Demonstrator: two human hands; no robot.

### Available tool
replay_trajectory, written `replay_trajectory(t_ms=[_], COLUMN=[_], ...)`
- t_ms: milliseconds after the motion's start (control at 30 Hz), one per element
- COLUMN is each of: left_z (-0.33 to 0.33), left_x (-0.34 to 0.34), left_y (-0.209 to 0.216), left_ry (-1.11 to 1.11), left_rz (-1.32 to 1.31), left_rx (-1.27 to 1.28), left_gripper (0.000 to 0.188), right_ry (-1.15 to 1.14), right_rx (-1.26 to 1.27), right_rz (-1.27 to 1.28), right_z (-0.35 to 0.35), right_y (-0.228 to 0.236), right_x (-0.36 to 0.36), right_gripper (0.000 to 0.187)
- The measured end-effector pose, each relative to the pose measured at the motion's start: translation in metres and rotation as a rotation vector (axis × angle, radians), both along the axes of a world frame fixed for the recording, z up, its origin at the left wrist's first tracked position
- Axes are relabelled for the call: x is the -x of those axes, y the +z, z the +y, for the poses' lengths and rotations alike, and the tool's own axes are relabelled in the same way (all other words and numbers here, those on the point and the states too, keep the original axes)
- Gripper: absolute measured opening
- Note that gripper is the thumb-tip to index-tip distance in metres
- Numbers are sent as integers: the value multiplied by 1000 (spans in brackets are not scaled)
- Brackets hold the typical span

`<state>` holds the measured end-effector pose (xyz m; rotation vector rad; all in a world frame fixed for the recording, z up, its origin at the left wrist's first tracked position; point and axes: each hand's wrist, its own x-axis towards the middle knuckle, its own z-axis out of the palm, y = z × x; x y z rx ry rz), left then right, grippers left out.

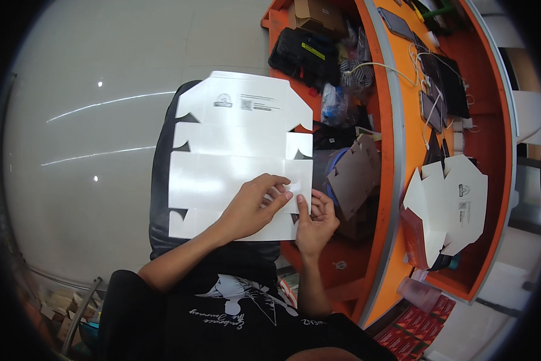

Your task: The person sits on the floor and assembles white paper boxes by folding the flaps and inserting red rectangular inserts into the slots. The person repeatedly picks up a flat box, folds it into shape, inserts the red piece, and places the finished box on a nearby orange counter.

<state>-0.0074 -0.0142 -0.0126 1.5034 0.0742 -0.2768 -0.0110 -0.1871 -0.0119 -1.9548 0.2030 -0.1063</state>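
Nearest the camera: black shirt (174, 325) with a white print, just below the lower edge of the white carton blank (228, 174). Blank is the reference for all positions here.

Blank: opened out flat, above a dark seat (161, 210) that shows past its left and lower edges and through the curved notches. Upper corners cut at a slant; faint crease lines run across; dark print near the upper edge.

Left hand (252, 201): over the blank's lower right part, forearm crossing the lower edge. Thumb and fingertips drawn close together at a small pale patch near the right edge; cannot tell whether anything is pinched.

Right hand (317, 228): grasping the blank's right edge near the lower corner, thumb on the face, other fingers curled outside the edge.

Room: widest to the left of the blank, where pale floor (96, 210) stretches out. Tighter on the right: an orange shelf unit (375, 108) stands near that edge, with a black case (306, 57) to the blank's upper right and a grey-brown cut board (357, 174) just right of the right hand. Farther right of the blank, well apart, a part-folded white and red carton (466, 207) on the orange unit.
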Motion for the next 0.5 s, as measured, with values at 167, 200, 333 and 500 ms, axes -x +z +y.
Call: replay_trajectory(t_ms=[167,200,333,500], left_z=[-3,-5,-11,-4], left_x=[2,3,1,-14], left_y=[-3,-9,-10,-8], left_ry=[17,23,108,87], left_rz=[-67,-80,31,78], left_rx=[-69,-92,-112,-85], left_gripper=[36,36,41,48], right_ry=[75,104,129,203], right_rx=[61,137,-8,-352], right_rz=[93,90,102,198], right_z=[7,7,0,-5], right_y=[-11,-12,-16,-5], right_x=[10,10,12,17], right_gripper=[19,18,19,19])
